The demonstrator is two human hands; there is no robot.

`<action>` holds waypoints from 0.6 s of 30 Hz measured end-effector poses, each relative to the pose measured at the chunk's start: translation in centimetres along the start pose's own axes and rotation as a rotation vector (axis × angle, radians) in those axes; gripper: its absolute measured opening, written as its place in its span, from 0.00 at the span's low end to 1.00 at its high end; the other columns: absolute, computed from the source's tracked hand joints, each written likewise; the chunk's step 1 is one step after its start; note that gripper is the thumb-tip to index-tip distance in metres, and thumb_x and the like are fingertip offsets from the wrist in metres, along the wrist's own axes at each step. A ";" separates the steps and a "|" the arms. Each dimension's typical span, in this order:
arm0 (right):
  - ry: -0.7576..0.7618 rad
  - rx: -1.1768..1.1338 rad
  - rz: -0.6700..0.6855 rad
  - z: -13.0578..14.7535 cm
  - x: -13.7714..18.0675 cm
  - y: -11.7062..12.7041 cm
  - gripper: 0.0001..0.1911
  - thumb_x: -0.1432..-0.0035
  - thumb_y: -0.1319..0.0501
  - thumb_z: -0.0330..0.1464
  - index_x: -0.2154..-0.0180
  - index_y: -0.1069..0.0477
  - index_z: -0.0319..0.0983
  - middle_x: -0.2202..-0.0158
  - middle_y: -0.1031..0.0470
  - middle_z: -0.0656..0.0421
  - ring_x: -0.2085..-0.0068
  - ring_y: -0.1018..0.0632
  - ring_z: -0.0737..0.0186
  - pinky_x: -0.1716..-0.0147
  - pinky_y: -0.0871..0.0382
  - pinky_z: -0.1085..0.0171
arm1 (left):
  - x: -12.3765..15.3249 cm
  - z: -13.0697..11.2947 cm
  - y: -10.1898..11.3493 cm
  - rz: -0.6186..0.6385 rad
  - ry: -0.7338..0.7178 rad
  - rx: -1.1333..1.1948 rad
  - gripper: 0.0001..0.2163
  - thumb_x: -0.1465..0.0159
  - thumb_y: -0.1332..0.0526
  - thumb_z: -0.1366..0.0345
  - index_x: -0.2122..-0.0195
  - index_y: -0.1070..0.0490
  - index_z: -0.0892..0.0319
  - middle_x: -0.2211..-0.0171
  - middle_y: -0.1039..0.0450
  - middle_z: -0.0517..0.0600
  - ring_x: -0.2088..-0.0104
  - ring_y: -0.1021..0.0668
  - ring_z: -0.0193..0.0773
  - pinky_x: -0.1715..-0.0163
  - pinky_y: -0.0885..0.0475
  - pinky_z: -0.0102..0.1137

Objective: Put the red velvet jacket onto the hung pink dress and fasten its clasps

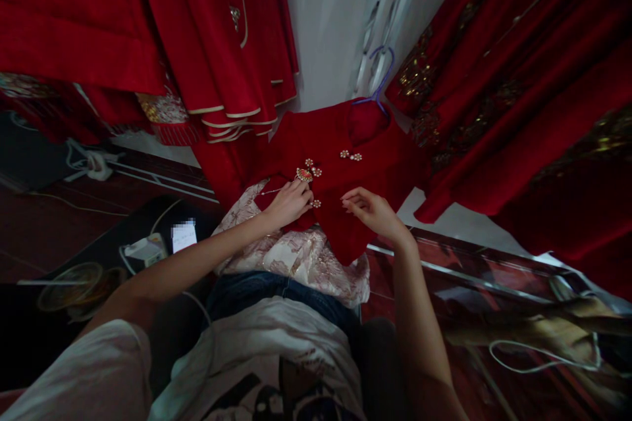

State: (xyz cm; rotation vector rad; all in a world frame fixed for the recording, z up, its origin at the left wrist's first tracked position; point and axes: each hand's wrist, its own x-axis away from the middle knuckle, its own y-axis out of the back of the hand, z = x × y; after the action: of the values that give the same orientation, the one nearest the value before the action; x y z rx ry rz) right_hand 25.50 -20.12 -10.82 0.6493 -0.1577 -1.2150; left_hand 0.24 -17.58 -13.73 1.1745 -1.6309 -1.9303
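A red garment [320, 138] with flower-shaped jewelled ornaments [351, 155] lies over my lap, still on a purple hanger [379, 89]. My left hand [291, 204] rests on its front, fingers bent and gripping the cloth beside a fan-shaped ornament [304, 174]. The fingertips are partly hidden. My right hand [368, 209] hovers over the right part of the garment, thumb and fingers drawn together in a pinch. Anything between them is too small to make out. Pale pink patterned fabric [291, 251] spreads under the garment across my thighs.
Red garments [217, 33] hang at the upper left, and more with gold decoration [513, 92] at the right. Left of me are a white label [184, 235], a small white device [146, 250] with a cable and a clear lidded bowl [72, 286]. Metal rails [469, 273] run low at right.
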 end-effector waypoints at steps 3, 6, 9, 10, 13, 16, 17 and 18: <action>-0.005 -0.002 0.007 0.0 0.0 0.1 0.12 0.39 0.41 0.40 0.59 0.30 0.40 0.64 0.22 0.56 0.63 0.21 0.63 0.61 0.27 0.62 | -0.5 0.2 0.4 0.043 0.001 0.049 0.09 0.35 0.42 0.59 0.61 0.29 0.60 0.57 0.31 0.55 0.53 0.29 0.45 0.54 0.33 0.39; -0.006 0.002 0.009 0.0 0.0 0.1 0.12 0.39 0.42 0.40 0.59 0.30 0.40 0.64 0.22 0.56 0.63 0.21 0.63 0.61 0.26 0.62 | -1.0 0.6 0.6 0.051 0.011 0.101 0.09 0.37 0.39 0.59 0.63 0.29 0.59 0.59 0.30 0.53 0.53 0.28 0.45 0.54 0.32 0.39; -0.003 0.006 0.013 0.2 0.1 0.1 0.12 0.39 0.42 0.40 0.59 0.30 0.40 0.64 0.22 0.56 0.63 0.21 0.63 0.61 0.26 0.61 | -1.6 0.8 0.6 0.043 0.024 0.156 0.08 0.39 0.36 0.60 0.65 0.29 0.60 0.62 0.28 0.52 0.56 0.27 0.43 0.56 0.31 0.37; -0.002 0.007 0.012 0.4 0.2 0.1 0.12 0.39 0.42 0.40 0.59 0.30 0.40 0.64 0.22 0.56 0.63 0.21 0.63 0.61 0.26 0.61 | -1.7 0.9 0.5 0.037 0.020 0.178 0.08 0.40 0.35 0.61 0.66 0.30 0.60 0.63 0.28 0.52 0.57 0.26 0.43 0.57 0.31 0.36; 0.001 0.006 0.008 0.7 0.3 0.1 0.11 0.39 0.42 0.40 0.59 0.29 0.40 0.63 0.22 0.56 0.63 0.21 0.63 0.61 0.26 0.61 | -2.0 1.0 0.4 0.017 -0.007 0.247 0.06 0.39 0.36 0.63 0.67 0.30 0.60 0.67 0.27 0.50 0.63 0.25 0.40 0.61 0.31 0.34; 0.002 0.009 0.014 0.9 0.4 0.1 0.11 0.39 0.42 0.40 0.59 0.29 0.40 0.63 0.22 0.56 0.64 0.21 0.63 0.61 0.26 0.61 | -2.0 0.9 0.2 0.015 -0.034 0.298 0.04 0.39 0.38 0.65 0.66 0.31 0.59 0.69 0.28 0.48 0.68 0.26 0.36 0.66 0.32 0.31; 0.001 0.011 0.015 0.9 0.4 0.1 0.11 0.39 0.42 0.40 0.59 0.29 0.40 0.63 0.22 0.56 0.64 0.21 0.63 0.61 0.26 0.61 | -1.9 0.9 0.1 0.013 -0.044 0.306 0.03 0.39 0.39 0.66 0.66 0.31 0.59 0.69 0.28 0.48 0.68 0.26 0.35 0.67 0.32 0.30; 0.000 0.012 0.015 0.8 0.4 0.1 0.11 0.39 0.42 0.40 0.59 0.29 0.40 0.63 0.22 0.56 0.64 0.21 0.63 0.61 0.26 0.61 | -1.8 0.8 0.0 0.010 -0.053 0.311 0.02 0.39 0.39 0.67 0.66 0.31 0.59 0.69 0.28 0.48 0.69 0.26 0.35 0.68 0.32 0.30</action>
State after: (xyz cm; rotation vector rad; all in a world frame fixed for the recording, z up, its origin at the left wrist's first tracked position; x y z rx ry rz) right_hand 25.39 -20.80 -10.15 0.6581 -0.1695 -1.2007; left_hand 0.66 -15.77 -13.06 1.2313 -2.0155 -1.7577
